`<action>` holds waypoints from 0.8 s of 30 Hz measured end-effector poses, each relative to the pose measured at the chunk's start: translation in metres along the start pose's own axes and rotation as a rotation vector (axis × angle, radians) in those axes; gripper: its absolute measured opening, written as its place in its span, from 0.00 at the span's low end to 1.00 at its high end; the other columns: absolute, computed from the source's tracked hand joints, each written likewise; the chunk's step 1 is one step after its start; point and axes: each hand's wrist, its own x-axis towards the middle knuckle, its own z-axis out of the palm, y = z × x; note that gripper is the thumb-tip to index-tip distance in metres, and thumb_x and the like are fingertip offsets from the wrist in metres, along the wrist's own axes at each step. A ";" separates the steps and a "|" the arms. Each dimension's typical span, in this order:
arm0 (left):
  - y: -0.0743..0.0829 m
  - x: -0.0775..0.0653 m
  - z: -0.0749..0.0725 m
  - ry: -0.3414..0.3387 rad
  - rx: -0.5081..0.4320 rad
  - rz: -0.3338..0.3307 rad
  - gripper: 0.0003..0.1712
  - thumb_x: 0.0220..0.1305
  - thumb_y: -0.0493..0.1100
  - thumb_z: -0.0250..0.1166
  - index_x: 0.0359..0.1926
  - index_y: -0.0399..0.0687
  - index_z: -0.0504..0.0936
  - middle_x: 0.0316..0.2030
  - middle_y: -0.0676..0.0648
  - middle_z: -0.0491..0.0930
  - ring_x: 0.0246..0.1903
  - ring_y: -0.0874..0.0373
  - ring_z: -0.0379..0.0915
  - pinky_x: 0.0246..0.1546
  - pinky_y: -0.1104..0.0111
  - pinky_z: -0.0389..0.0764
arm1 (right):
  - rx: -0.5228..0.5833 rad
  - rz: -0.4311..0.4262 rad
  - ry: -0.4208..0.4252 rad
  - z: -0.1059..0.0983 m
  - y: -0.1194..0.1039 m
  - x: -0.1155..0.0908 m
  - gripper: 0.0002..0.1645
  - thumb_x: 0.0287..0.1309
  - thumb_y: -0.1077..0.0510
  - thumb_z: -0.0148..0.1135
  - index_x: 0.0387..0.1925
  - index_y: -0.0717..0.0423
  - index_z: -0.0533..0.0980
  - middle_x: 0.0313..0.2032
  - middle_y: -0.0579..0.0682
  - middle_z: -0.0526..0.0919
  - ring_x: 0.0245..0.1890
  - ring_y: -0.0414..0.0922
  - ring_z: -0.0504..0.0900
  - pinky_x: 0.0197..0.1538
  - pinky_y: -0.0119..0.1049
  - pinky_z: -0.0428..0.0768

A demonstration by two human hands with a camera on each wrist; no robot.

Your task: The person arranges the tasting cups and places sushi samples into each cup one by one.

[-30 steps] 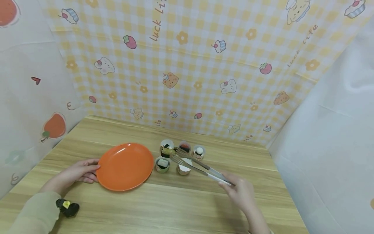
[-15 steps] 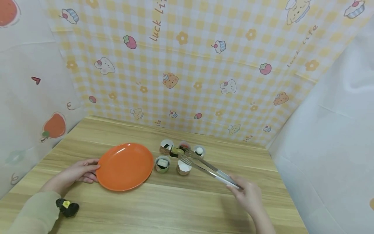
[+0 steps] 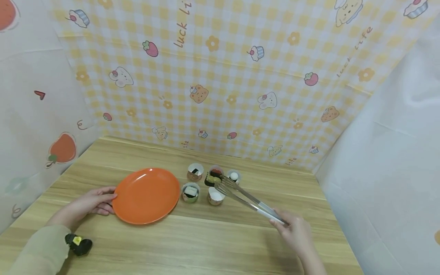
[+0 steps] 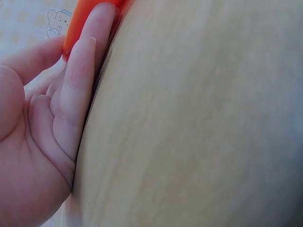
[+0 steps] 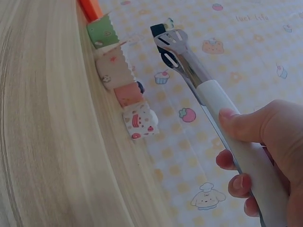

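My left hand (image 3: 97,200) pinches the left rim of an orange plate (image 3: 146,196), thumb above and fingers beneath, as the left wrist view shows. With my right hand (image 3: 293,231) I grip the white handles of metal tongs (image 5: 215,94). Between the slotted tips of the tongs is a small sushi piece (image 3: 209,178) with a dark wrap and a yellow-green topping. It is raised above several small paper cups, as the right wrist view shows. Nearest below the tongs is a paper cup (image 3: 215,197) with a white inside.
A green paper cup (image 3: 190,193) holds a white-topped piece beside the plate. Behind it stand a brown cup (image 3: 194,175) with a black-and-white piece, a pinkish cup (image 3: 216,169) with red topping, and a white cup (image 3: 237,178) with a white ball. A checkered cloth (image 3: 206,114) hangs behind.
The tongs have carried the sushi piece rightward from over the brown cup toward the pinkish and front cups. My right hand has moved right. My left hand and the plate keep their place.
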 end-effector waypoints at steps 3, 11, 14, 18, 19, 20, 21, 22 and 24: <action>-0.001 0.000 -0.001 -0.002 0.003 0.000 0.36 0.75 0.43 0.49 0.65 0.21 0.41 0.33 0.46 0.83 0.31 0.51 0.83 0.33 0.63 0.84 | -0.009 0.005 0.004 0.000 0.001 -0.001 0.22 0.39 0.61 0.79 0.41 0.56 0.85 0.34 0.52 0.86 0.23 0.36 0.79 0.22 0.29 0.76; 0.000 0.000 0.000 -0.007 0.005 0.007 0.36 0.75 0.43 0.49 0.65 0.20 0.41 0.33 0.46 0.83 0.31 0.51 0.83 0.32 0.63 0.83 | -0.026 0.012 0.010 0.000 0.005 -0.006 0.22 0.38 0.61 0.79 0.42 0.54 0.85 0.33 0.51 0.87 0.20 0.33 0.75 0.20 0.29 0.72; 0.000 0.000 0.000 -0.005 0.004 0.003 0.36 0.75 0.43 0.49 0.65 0.20 0.41 0.33 0.46 0.83 0.31 0.52 0.83 0.32 0.63 0.83 | -0.031 0.018 0.008 0.000 0.007 -0.008 0.22 0.38 0.62 0.79 0.41 0.55 0.85 0.32 0.52 0.87 0.18 0.31 0.72 0.18 0.28 0.70; 0.000 0.000 0.000 -0.003 0.005 0.000 0.37 0.75 0.43 0.50 0.65 0.20 0.41 0.32 0.45 0.83 0.31 0.51 0.83 0.32 0.63 0.84 | -0.034 0.018 0.007 0.000 0.010 -0.012 0.21 0.38 0.63 0.79 0.40 0.57 0.85 0.32 0.54 0.86 0.18 0.31 0.74 0.17 0.27 0.70; -0.001 0.000 0.000 -0.003 0.005 0.000 0.37 0.75 0.43 0.50 0.65 0.20 0.41 0.32 0.45 0.83 0.31 0.51 0.83 0.32 0.63 0.84 | -0.036 0.019 0.005 0.000 0.010 -0.013 0.21 0.38 0.63 0.79 0.40 0.57 0.85 0.32 0.54 0.86 0.18 0.32 0.74 0.17 0.27 0.70; -0.001 0.000 -0.001 -0.004 0.006 0.002 0.37 0.75 0.43 0.50 0.65 0.20 0.41 0.32 0.45 0.83 0.31 0.51 0.83 0.32 0.63 0.84 | -0.038 0.019 0.003 0.000 0.011 -0.014 0.20 0.38 0.62 0.79 0.40 0.57 0.85 0.33 0.54 0.86 0.19 0.33 0.76 0.17 0.27 0.71; -0.001 0.000 -0.001 -0.004 0.006 0.003 0.37 0.75 0.43 0.50 0.65 0.20 0.41 0.32 0.45 0.83 0.31 0.51 0.83 0.32 0.63 0.84 | -0.042 0.018 0.001 0.000 0.011 -0.014 0.20 0.38 0.62 0.79 0.40 0.57 0.85 0.33 0.54 0.86 0.20 0.34 0.77 0.18 0.27 0.72; -0.002 0.000 -0.001 -0.004 0.007 0.005 0.37 0.75 0.43 0.49 0.65 0.20 0.41 0.32 0.45 0.83 0.31 0.51 0.83 0.32 0.63 0.84 | -0.049 0.015 0.000 0.000 0.012 -0.015 0.20 0.38 0.62 0.79 0.39 0.57 0.85 0.33 0.53 0.87 0.20 0.35 0.78 0.18 0.27 0.72; -0.002 0.001 -0.002 0.000 0.006 0.002 0.37 0.75 0.43 0.50 0.65 0.21 0.40 0.32 0.45 0.83 0.31 0.51 0.83 0.32 0.63 0.84 | -0.069 0.008 0.000 0.001 0.013 -0.016 0.21 0.38 0.60 0.79 0.39 0.57 0.85 0.34 0.53 0.87 0.22 0.36 0.79 0.20 0.27 0.73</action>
